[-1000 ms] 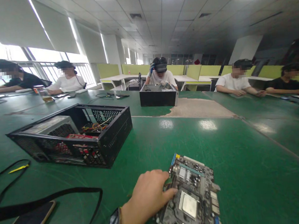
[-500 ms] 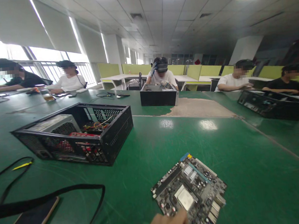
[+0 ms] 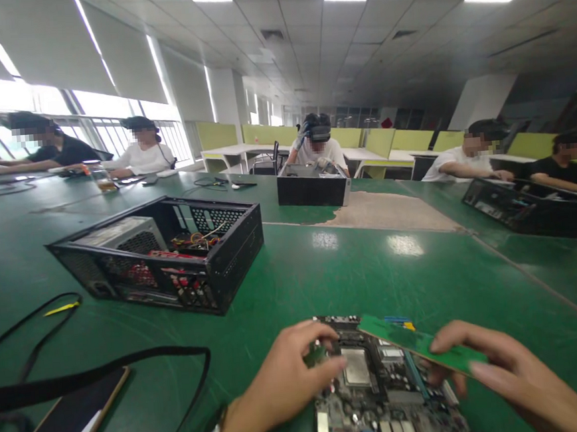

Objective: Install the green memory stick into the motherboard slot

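Observation:
A motherboard (image 3: 358,407) lies on the green table in front of me, its port side facing my body and a square silver processor near its middle. My left hand (image 3: 290,369) hovers at the board's left side, thumb and fingers apart and curved; its far fingers are partly hidden. In my right hand (image 3: 484,354) a long, narrow green RAM stick (image 3: 408,340) is pinched between thumb and fingers. It is held slanted above the right part of the motherboard, and its surface is blurred.
An open black computer case (image 3: 223,274) stands to the left on the table (image 3: 294,282). A phone (image 3: 70,426) and a black strap (image 3: 130,358) lie at front left. Across the table, people sit by another case (image 3: 311,189); a further case (image 3: 532,207) is at right.
The motherboard has turned clockwise and now lies nearer me, ports towards me. Both hands are now in view over it, the right one with the green RAM stick.

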Motion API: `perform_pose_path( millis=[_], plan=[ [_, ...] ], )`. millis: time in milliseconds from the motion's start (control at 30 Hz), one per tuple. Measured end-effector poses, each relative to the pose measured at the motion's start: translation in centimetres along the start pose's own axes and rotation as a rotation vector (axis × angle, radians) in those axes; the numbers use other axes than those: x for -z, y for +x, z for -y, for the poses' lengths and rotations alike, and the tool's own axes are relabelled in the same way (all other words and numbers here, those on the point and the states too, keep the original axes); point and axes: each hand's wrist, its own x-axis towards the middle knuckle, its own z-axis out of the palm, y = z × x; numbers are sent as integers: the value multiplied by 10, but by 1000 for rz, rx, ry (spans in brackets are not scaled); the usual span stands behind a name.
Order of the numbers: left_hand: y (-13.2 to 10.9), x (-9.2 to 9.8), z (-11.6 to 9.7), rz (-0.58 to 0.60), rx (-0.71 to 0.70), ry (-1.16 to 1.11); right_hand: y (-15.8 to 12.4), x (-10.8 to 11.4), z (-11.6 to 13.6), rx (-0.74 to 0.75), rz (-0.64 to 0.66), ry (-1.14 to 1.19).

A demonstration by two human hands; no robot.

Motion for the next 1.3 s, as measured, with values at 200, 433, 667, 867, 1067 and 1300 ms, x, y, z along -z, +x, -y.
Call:
perform_pose_path(
  millis=[200, 433, 667, 867, 1067, 1300],
  plan=[
    [53, -3, 34, -103, -30, 162, 72, -38, -2, 62, 82, -148],
    [82, -7, 55, 53, -27, 557, 112, -63, -40, 157, -12, -500],
    [81, -13, 61, 104, -67, 580, 108, -67, -55, 157, 4, -621],
    [79, -8, 58, 100, -61, 518, 87, -71, -40, 191, -136, -607],
    [77, -6, 61, 105, -80, 528, 39, -119, -11, 303, -60, -676],
    [77, -7, 59, 106, -96, 612, 63, -101, -34, 180, -315, -735]
  ],
)
